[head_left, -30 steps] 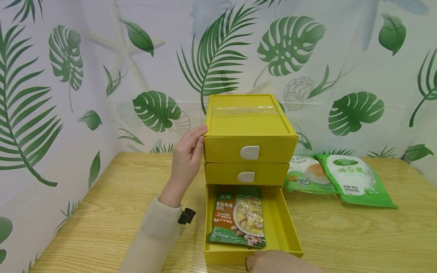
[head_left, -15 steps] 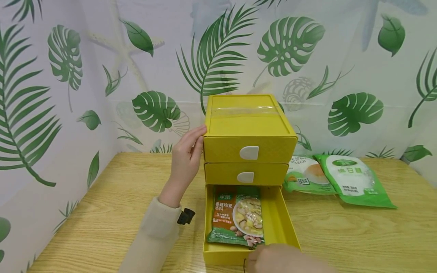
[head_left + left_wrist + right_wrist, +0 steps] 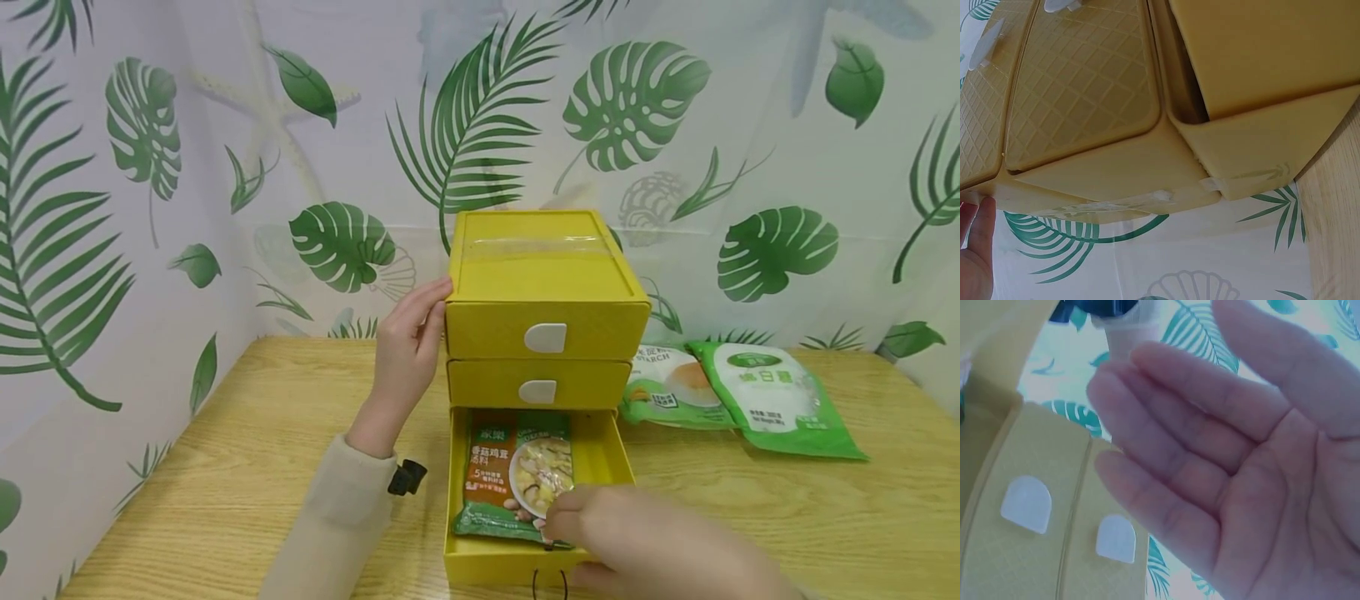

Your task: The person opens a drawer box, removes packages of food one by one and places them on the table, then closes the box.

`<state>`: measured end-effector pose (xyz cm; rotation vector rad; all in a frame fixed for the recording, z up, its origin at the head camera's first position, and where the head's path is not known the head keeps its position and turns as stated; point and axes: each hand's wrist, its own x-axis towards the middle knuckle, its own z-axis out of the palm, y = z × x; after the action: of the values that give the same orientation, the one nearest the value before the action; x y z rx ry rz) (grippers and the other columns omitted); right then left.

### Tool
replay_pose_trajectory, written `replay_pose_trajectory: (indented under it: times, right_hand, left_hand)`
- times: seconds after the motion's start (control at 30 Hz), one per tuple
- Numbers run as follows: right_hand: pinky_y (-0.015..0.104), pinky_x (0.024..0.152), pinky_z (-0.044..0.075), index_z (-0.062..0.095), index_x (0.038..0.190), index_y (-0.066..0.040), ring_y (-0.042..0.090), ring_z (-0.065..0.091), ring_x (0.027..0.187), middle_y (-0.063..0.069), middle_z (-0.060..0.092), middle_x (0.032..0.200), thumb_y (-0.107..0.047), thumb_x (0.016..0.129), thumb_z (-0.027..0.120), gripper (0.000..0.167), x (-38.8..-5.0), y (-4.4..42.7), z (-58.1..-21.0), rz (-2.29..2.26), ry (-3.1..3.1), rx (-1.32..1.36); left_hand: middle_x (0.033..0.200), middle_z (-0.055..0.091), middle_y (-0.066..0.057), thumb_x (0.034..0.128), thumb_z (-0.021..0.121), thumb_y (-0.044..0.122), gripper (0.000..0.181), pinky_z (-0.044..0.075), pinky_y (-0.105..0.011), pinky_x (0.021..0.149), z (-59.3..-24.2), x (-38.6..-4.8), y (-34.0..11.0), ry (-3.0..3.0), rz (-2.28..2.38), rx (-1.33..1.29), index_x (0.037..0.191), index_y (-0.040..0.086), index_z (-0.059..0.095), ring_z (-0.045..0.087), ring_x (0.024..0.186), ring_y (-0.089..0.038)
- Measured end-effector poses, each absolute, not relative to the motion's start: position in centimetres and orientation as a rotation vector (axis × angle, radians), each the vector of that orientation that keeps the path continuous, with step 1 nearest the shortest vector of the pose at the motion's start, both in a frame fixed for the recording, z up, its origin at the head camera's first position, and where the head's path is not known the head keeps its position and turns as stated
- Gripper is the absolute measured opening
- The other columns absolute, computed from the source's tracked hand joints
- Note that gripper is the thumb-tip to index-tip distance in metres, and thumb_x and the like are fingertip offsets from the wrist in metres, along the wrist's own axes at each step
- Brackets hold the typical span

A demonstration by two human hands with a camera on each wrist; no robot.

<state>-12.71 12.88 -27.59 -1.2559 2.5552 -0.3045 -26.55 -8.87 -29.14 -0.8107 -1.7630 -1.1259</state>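
A yellow drawer cabinet (image 3: 536,279) stands on the table, its bottom drawer (image 3: 480,570) pulled out. Inside that drawer a soup-mix packet (image 3: 491,479) lies flat toward the left, its lower right corner partly hidden. My left hand (image 3: 408,346) rests against the cabinet's upper left side; in the left wrist view its fingers (image 3: 982,234) touch the side wall. Over the drawer's front right corner is my right hand (image 3: 645,529), slightly blurred. The right wrist view shows its palm (image 3: 1272,494) with loosely bent fingers and nothing held. A thin black loop (image 3: 535,583) hangs at the drawer front.
Right of the cabinet, a green-and-white bag (image 3: 776,400) overlaps a starch bag (image 3: 675,387) on the wooden table (image 3: 750,517). White tabs (image 3: 546,337) mark the two closed upper drawers. A leaf-patterned cloth (image 3: 330,150) hangs behind.
My right hand has let go of the drawer front and risen up and to the right, uncovering the black loop. The left hand stays against the cabinet, and the bottom drawer remains out.
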Motion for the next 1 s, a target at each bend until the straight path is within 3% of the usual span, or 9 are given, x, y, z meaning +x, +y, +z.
replay_pose_trajectory:
  times: [0.27,0.63,1.0]
  right_hand:
    - [0.023,0.068,0.049,0.063,0.098,-0.014,0.005,0.055,0.081,-0.008,0.058,0.095,-0.021,0.08,0.066,0.02,-13.4,12.7,-26.4,-0.358,2.725,-1.412]
    - [0.024,0.064,0.049,0.063,0.101,-0.009,0.01,0.057,0.08,-0.002,0.059,0.095,-0.02,0.081,0.065,0.023,-14.3,12.3,-26.5,-0.379,2.878,-1.322]
    - [0.021,0.044,0.037,0.062,0.081,-0.009,0.007,0.044,0.055,-0.007,0.047,0.065,-0.019,0.079,0.065,0.011,-15.9,11.5,-28.3,-0.102,3.005,-1.274]
  left_hand:
    - [0.107,0.059,-0.018,0.0852,0.052,-0.006,0.02,0.051,-0.027,0.054,-29.2,-26.6,-9.0,-1.761,-1.109,-0.81,0.103,-0.008,0.061,0.056,0.099,-0.025]
    - [0.106,0.059,-0.018,0.0842,0.053,-0.007,0.019,0.047,-0.026,0.049,-29.4,-26.7,-9.0,-1.741,-1.101,-0.818,0.102,-0.008,0.061,0.058,0.093,-0.026]
    - [0.105,0.06,-0.019,0.0846,0.053,-0.007,0.019,0.048,-0.026,0.048,-29.3,-26.8,-8.9,-1.739,-1.099,-0.818,0.102,-0.008,0.061,0.058,0.094,-0.026]
